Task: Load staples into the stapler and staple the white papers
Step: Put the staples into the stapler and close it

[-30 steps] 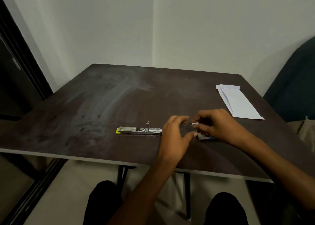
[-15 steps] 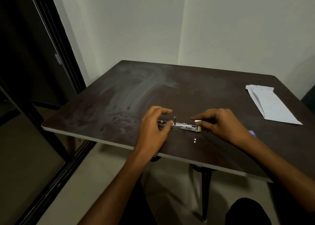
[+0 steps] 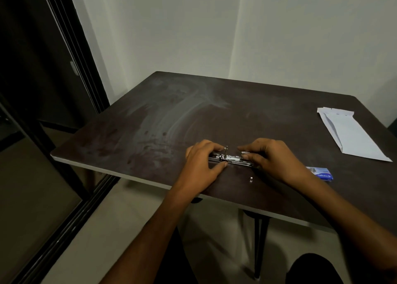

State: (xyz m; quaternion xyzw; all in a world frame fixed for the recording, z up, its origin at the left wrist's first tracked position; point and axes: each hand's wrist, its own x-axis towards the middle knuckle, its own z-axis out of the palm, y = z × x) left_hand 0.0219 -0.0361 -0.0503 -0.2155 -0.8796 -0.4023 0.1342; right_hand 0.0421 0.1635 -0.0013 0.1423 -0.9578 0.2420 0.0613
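The metal stapler (image 3: pixel 231 159) lies opened flat near the front edge of the dark table (image 3: pixel 171 116). My left hand (image 3: pixel 203 162) grips its left end between thumb and fingers. My right hand (image 3: pixel 272 158) covers its right end and pinches a small strip of staples (image 3: pixel 245 153) over the open channel. A loose bit of staples (image 3: pixel 251 179) lies on the table in front of the stapler. The white papers (image 3: pixel 352 136) lie flat at the table's right side, apart from both hands.
A blue staple box (image 3: pixel 321 173) lies just right of my right wrist. The table's front edge runs close under both hands. A dark door frame stands to the left, and walls close the back.
My right hand has brought the staple strip down onto the stapler's right end. My left hand keeps hold of the left end. The view has swung left.
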